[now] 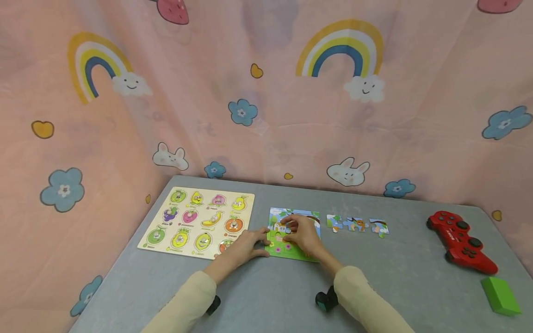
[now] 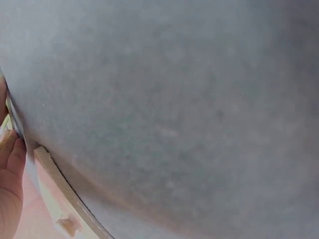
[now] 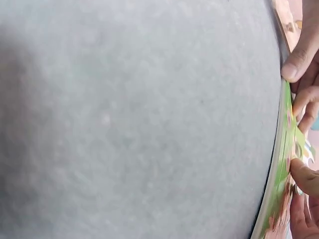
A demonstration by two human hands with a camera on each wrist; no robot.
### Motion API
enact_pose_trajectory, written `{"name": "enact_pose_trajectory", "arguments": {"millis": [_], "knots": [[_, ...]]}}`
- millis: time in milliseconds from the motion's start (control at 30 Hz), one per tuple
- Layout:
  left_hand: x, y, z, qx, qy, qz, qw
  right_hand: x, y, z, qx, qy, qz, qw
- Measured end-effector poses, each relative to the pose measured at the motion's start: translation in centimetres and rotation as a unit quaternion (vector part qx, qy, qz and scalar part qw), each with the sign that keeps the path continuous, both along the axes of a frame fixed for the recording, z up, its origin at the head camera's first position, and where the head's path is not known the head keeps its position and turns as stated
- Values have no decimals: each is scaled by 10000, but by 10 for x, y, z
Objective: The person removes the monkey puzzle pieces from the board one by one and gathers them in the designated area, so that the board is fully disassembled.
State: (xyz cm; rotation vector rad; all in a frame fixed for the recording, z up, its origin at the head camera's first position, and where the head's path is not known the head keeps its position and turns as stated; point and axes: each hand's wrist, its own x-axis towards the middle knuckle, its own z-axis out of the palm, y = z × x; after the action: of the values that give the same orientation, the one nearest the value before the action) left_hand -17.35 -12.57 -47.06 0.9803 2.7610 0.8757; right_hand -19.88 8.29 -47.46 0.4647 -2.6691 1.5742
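In the head view, a jigsaw puzzle (image 1: 291, 249) with a green and blue picture lies mid-table. My right hand (image 1: 306, 235) is over it, thumb and fingers pinching a small jigsaw piece (image 3: 301, 142), which stands tilted above the surface in the right wrist view. The fingers partly hide the piece. At the puzzle's left edge rests my left hand (image 1: 245, 246), its thumb and fingertips touching the border. The left wrist view shows only part of the left hand (image 2: 10, 184) at its edge. Three loose jigsaw pieces (image 1: 356, 225) lie in a row to the right.
A wooden fruit peg board (image 1: 166, 217) lies on the left, close to the left hand. Over on the right are a red game controller (image 1: 460, 243) and a green block (image 1: 501, 296). A pink patterned curtain (image 1: 266, 143) hangs behind the grey table (image 1: 266, 296).
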Motion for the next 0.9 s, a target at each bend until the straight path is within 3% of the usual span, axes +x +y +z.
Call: {"name": "enact_pose_trajectory", "arguments": {"millis": [200,433,633,900], "knots": [[0,1,-1,-11,-3,26,10000,-7,12,-5,-319,-175,474,9982],[0,1,-2,-27,44,27,10000,-16,28,-11,-821,-528,1291,9868],[0,2,-1,-2,47,23,10000,-18,38,-11,-1273,-930,1293,9790],[-1,1,0,-38,67,27,10000,-17,53,-7,-1356,-1398,1335,9717]]}}
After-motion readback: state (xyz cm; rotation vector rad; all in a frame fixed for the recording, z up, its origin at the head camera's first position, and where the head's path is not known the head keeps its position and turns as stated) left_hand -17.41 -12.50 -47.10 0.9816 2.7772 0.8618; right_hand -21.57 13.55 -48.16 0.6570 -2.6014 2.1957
